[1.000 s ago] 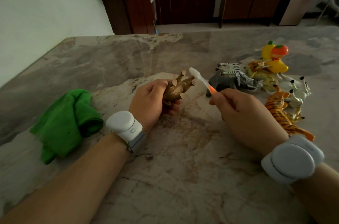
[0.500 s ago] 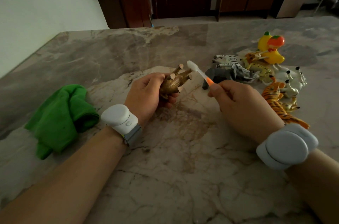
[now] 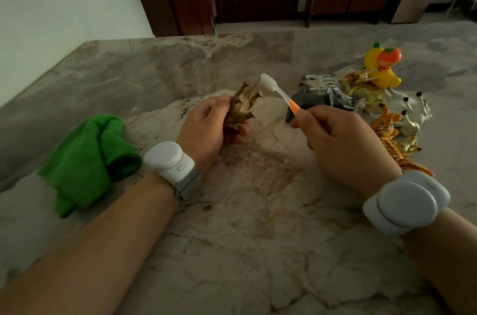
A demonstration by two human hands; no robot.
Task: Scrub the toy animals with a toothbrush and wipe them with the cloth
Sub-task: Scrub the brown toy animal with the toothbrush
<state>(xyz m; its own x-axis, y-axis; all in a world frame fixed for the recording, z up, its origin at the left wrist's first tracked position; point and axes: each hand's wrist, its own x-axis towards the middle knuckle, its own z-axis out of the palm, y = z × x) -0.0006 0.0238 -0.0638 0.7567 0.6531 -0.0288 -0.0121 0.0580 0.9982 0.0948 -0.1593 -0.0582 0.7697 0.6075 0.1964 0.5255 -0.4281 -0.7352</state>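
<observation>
Both forearms reach in from the near edge of the table [image 3: 258, 250] and angle toward each other, each with a white band at the wrist. The left hand [image 3: 204, 128] is raised just above the tabletop, back toward the camera, with its fingers curled round the lower part of a brown toy [image 3: 241, 107]. The thumb lies along the toy's near side and the fingertips show beneath it. The toy stands roughly upright in that grip, its legs pointing up and away. The right hand [image 3: 343, 141] sits a little to the right, knuckles up, its fingers folded in. Thumb and forefinger pinch the orange part of a toothbrush [image 3: 281, 94]. The brush slants up and to the left, and its white head touches the toy's uppermost leg. A green cloth [image 3: 87, 162] lies crumpled on the table left of the left wrist, apart from the hand. Behind and to the right of the right hand the other toys lie in a loose heap: a zebra [image 3: 322, 85], a grey animal [image 3: 309, 101], a tiger [image 3: 392, 136], a white animal [image 3: 410, 110] and a yellow figure [image 3: 382, 69].
</observation>
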